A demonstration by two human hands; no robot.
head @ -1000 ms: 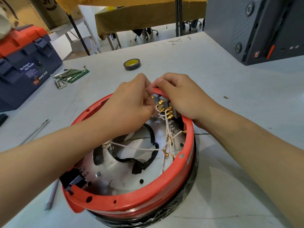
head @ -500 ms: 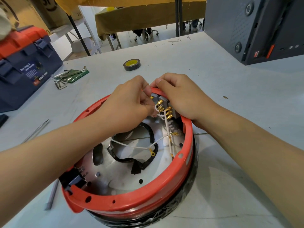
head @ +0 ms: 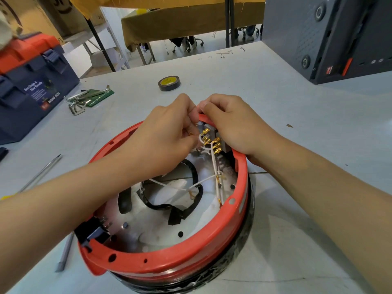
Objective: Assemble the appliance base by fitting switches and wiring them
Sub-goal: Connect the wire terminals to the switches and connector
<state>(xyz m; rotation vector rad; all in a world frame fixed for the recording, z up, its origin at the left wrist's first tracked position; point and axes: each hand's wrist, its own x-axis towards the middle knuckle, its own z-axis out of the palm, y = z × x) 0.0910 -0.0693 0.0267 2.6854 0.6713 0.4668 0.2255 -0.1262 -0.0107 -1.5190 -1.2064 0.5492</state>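
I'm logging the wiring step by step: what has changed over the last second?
The loose white wires inside the red base shifted, their free gold terminals drawn from the right wall toward the middle. The left hand pinches a wire end at the switch terminals; the right hand steadies the switch, both unmoved.

Base: red-rimmed appliance base (head: 169, 266), open side up, on grey table (head: 297, 128).
Switch block: grey switch block (head: 209, 135) at base's far rim, brass terminals facing inward.
Left hand: left hand (head: 163, 132) pinches white wire (head: 214, 164) beside the block.
Right hand: right hand (head: 235, 126) grips the far rim over the block.
Beyond base: tape roll (head: 169, 83).
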